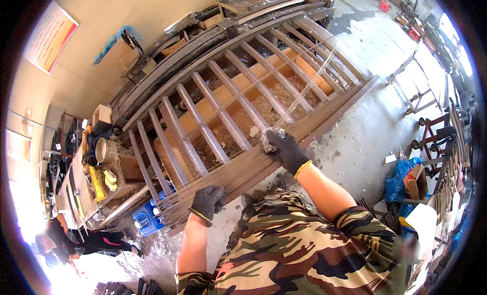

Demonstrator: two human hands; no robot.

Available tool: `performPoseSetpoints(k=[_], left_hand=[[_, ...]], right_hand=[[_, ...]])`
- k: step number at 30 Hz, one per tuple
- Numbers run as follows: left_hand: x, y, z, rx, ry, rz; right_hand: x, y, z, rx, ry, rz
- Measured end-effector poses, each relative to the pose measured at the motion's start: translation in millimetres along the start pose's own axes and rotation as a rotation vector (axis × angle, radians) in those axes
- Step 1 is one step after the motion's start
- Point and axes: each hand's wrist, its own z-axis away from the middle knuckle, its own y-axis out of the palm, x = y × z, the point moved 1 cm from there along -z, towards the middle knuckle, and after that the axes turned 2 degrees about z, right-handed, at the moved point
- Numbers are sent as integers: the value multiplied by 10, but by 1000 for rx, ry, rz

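My right hand [290, 152], in a dark glove with a yellow cuff, is closed around a silvery, crumpled wad like steel wool [272, 139]. The wad rests against thin metal rods [238, 169] lying side by side along the near edge of a slatted metal rack [219, 112]. A few loose thin rods [310, 87] run across the slats beyond this hand. My left hand [209, 202], gloved the same way, is curled closed at the near edge of the rod bundle, toward its left end. Whatever it may hold is hidden by the fingers.
Below the slats sits an orange-brown trough [243, 99] with crumbly material. Blue jugs [148, 219] stand under the rack's left end. A cluttered workbench [122, 168] is at left, with another person [76, 236] near it. Wheeled metal frames [431, 143] stand to the right.
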Motion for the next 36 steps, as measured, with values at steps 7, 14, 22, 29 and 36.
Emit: performPoseSetpoints(k=[7,14,22,29,36], left_hand=[[-310,109,138,59,-8,-84],[-328,472,203,73,102,-187],[-363,551,137,190,6,-140],[-56,364,100,199,882,-772],[212,-233,665,382,613,-615]], right_hand=[[46,-610,363,-250,52,-117],[-443,-27,391,10,139,-397],[-436,390,553,-49,238,-196],[-320,-67,344,-89,-336,717],[1213,-1060,-43,-456,-355,208]])
